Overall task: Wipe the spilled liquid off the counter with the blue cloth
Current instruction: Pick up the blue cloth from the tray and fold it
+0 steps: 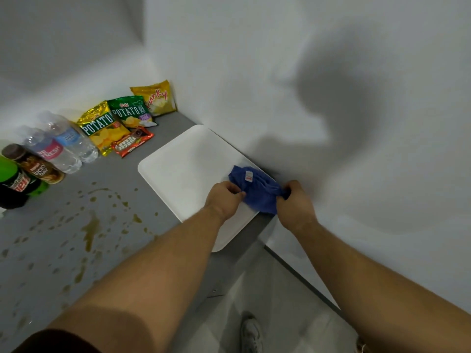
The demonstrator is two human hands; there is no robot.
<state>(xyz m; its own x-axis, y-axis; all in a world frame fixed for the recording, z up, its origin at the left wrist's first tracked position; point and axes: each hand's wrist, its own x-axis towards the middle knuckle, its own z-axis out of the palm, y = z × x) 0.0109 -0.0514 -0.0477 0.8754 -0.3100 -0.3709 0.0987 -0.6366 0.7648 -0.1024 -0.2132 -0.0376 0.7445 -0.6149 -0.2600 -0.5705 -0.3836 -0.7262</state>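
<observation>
A crumpled blue cloth [257, 189] with a small white label lies on the right side of a white tray [183, 164], close to the wall. My left hand [224, 198] pinches its left edge and my right hand [295, 203] grips its right end. Brownish spilled liquid [91, 228] is spread in a puddle and many drops over the grey counter [46, 253], to the left of the tray and of my left forearm.
Several snack bags [122, 118] and a red candy wrapper [132, 142] lie at the back of the counter. Water bottles [61, 146] and dark drink bottles [23, 177] lie at the far left. A white wall runs along the right. A shoe [251, 332] shows on the floor below.
</observation>
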